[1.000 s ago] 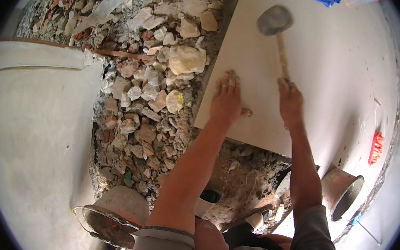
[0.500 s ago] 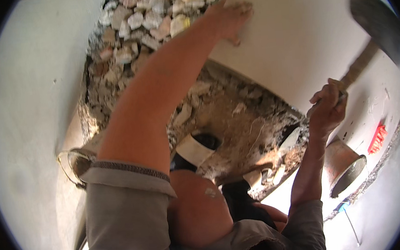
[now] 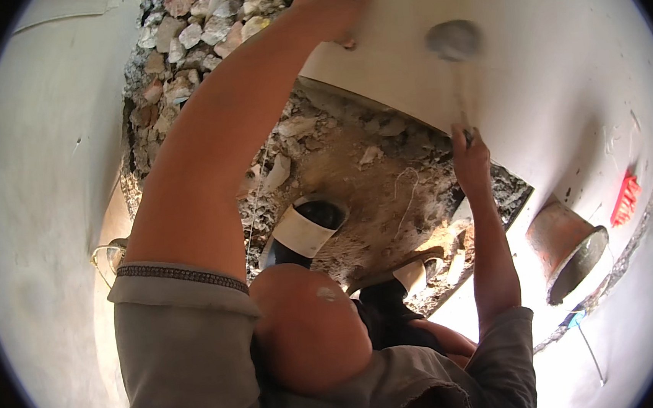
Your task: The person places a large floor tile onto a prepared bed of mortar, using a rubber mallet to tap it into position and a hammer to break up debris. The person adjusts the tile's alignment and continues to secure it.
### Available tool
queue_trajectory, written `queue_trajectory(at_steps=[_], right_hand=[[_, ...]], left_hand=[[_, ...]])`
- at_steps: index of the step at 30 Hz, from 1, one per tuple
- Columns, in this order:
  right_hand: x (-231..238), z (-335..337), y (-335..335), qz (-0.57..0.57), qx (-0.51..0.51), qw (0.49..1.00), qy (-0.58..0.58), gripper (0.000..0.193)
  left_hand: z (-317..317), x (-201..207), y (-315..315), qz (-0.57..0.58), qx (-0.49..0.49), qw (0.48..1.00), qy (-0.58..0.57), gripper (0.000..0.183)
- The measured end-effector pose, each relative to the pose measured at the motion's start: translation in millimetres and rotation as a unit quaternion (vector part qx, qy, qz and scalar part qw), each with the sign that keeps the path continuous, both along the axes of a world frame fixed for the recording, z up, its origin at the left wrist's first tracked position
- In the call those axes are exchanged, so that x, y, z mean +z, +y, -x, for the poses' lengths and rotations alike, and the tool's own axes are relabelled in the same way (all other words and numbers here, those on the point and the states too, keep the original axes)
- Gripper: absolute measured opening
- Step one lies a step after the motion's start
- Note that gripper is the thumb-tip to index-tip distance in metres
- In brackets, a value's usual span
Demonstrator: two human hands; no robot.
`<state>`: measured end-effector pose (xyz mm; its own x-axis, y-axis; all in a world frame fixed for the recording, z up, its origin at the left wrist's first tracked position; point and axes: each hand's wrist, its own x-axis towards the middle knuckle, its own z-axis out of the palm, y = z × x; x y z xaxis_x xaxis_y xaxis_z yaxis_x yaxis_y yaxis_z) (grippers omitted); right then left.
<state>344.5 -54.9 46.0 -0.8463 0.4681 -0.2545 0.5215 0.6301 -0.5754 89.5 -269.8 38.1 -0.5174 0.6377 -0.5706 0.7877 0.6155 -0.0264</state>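
Note:
My left hand rests with its fingers spread on a large pale floor tile, near the tile's left edge. In my right hand is the handle of a mallet. Its dark, round head is over the tile, right of my left hand. Motion blurs the mallet, and I cannot tell whether the head touches the tile. Loose stones lie beside the tile on the left, partly hidden by my left arm. Bare, broken ground runs along the tile's near edge.
My feet in dark and pale footwear stand on the dirt. A tilted, dirty bucket and a red brush lie to the right. Another bucket shows at the left, near a pale smooth surface.
The mallet has swung down and left from its raised place at the right to over the tile. My left hand stays on the tile; the whole view has shifted a little.

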Motion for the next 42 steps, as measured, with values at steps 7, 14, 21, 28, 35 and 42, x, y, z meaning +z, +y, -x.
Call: queue_trajectory(at_steps=[7,14,21,28,35,42], right_hand=[[-13.4,-19.0,34.0,0.063,-0.075,0.987,0.128,0.033],[48.0,-30.9,93.0,-0.041,0.009,0.999,-0.015,0.041],[80.5,-86.1,105.2,0.026,-0.068,0.989,0.131,0.023],[-30.6,-97.6,69.0,-0.016,-0.059,0.997,0.036,0.033],[7.6,-77.3,76.3,0.042,-0.115,0.99,0.065,0.036],[15.9,-71.8,91.3,0.06,-0.07,0.972,0.217,0.036]], left_hand=[[-7.0,-19.6,8.3,0.071,-0.008,0.99,0.12,0.101],[-6.3,-23.8,10.6,0.068,0.018,0.994,0.083,0.105],[-67.0,-33.7,88.9,-0.087,0.048,0.995,0.019,0.115],[-79.9,-35.9,130.2,-0.032,0.034,0.998,0.044,0.112],[-81.5,-35.4,129.7,-0.036,0.03,0.997,0.056,0.115],[-72.9,-46.4,123.1,-0.048,0.025,0.998,0.033,0.115]])
